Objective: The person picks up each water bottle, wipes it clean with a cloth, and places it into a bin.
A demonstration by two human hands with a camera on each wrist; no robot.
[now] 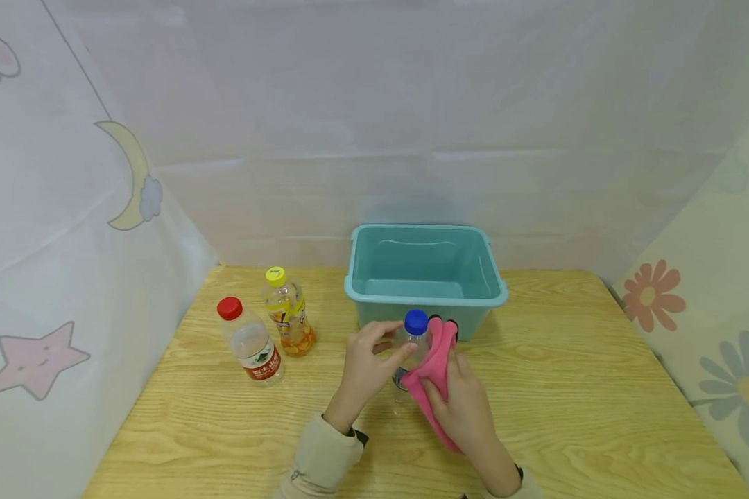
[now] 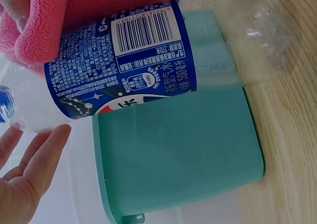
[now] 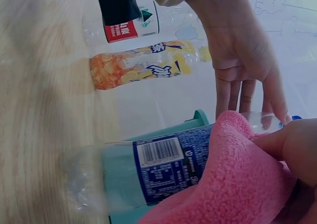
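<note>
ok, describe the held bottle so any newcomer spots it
On the wooden table, find the teal bin. Just in front is a clear bottle with a pink cloth against it. Its blue cap sets it apart from the red-capped bottle and yellow-capped bottle.

We see a screened-off booth [image 1: 44,208]: pale sheets [image 1: 412,104] line the tabletop [image 1: 574,388] far, left and right, bearing a cartoon moon [image 1: 139,173] and flowers [image 1: 648,296].

Open tabletop [image 1: 574,360] flanks the hands [image 1: 467,405] at right; a teal bin [image 1: 418,260] blocks ahead, red-capped bottle [image 1: 256,350] and yellow-capped bottle [image 1: 290,315] left.
</note>
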